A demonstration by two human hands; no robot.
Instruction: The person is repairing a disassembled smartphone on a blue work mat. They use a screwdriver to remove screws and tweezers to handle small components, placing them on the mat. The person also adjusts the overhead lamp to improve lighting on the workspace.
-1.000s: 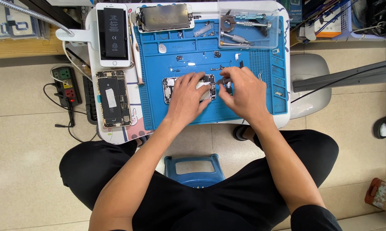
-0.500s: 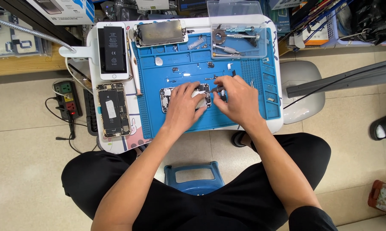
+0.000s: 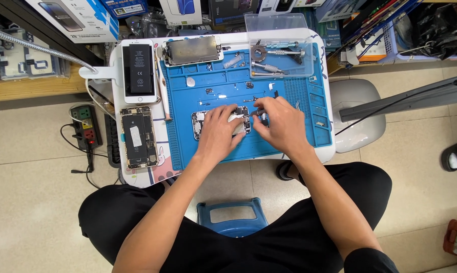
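An opened phone body (image 3: 202, 125) lies on the blue work mat (image 3: 289, 81) on a small white table. My left hand (image 3: 219, 132) rests flat on the phone body and holds it down. My right hand (image 3: 279, 124) is beside it on the right, fingers pinched on a thin tool whose tip touches the phone's right end. Several small screws and parts are scattered on the mat above the hands.
A clear tray (image 3: 279, 50) with screwdrivers sits at the mat's top right, a detached screen (image 3: 190, 50) at top centre. Two more opened phones (image 3: 138, 71) (image 3: 137, 136) lie left of the mat. A power strip (image 3: 86, 126) lies on the floor at left, a blue stool (image 3: 232, 217) between my legs.
The view has shifted, so the table sits lower in the picture. Both hands stay on the phone body, with only slight finger movement.
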